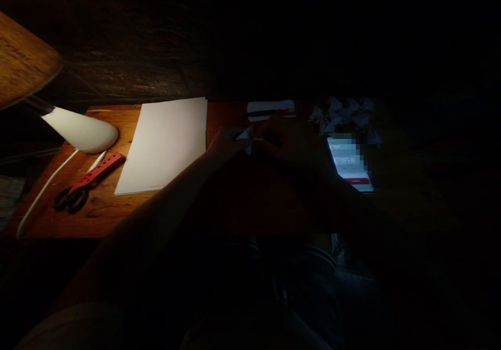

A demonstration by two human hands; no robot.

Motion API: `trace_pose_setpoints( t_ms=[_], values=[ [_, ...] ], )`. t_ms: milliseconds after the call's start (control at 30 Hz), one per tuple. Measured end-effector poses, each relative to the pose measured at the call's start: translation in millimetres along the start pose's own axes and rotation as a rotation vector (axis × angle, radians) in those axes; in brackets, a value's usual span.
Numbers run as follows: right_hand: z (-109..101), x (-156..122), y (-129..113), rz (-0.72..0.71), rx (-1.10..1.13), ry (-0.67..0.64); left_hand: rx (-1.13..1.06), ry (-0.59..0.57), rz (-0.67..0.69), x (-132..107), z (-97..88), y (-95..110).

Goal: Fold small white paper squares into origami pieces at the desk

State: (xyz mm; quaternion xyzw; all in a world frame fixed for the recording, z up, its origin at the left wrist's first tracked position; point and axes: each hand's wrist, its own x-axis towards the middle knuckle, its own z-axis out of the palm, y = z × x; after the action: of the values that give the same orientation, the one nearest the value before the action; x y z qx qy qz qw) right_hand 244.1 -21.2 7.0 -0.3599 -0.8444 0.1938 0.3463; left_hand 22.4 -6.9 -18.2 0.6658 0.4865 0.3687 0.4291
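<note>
In the dim middle of the table, my left hand [224, 142] is closed on a small piece of white paper [247, 142]. My right hand [277, 140] meets it from the other side, its fingers bent in at the paper's right edge. Shadow hides most of the fingertips and the paper's exact folds. Just beyond my hands lies a small white sheet [270, 104] with a dark, slim object across it. A stack of blank white paper [168, 141] rests left of my left hand.
At the left stands a lamp with a white base [84, 129]. Near it lie black-handled scissors [76, 199] and a red strip with holes [99, 170]. On the right are a lit phone [348, 162] and a heap of folded white papers [340, 112]. The wooden table's [113, 217] front edge is near my lap.
</note>
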Motion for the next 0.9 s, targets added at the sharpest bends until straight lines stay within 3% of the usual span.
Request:
trace_pose_setpoints(
  t_ms=[300,533,767,900],
  values=[
    [15.7,3.2,4.5,0.137,0.114,0.051,0.013,0.049,0.006,0.8,1.9,-0.6],
    [13.6,7.8,-3.5,0.295,0.132,0.132,0.003,0.05,0.025,0.8,1.8,-3.4],
    [-6.0,7.6,-17.1,0.4,0.087,0.013,0.022,0.023,0.039,0.0,3.1,-4.0],
    [-6.6,6.9,-19.1,0.409,0.064,0.006,0.031,-0.003,0.041,-0.6,2.0,-2.1]
  ],
)
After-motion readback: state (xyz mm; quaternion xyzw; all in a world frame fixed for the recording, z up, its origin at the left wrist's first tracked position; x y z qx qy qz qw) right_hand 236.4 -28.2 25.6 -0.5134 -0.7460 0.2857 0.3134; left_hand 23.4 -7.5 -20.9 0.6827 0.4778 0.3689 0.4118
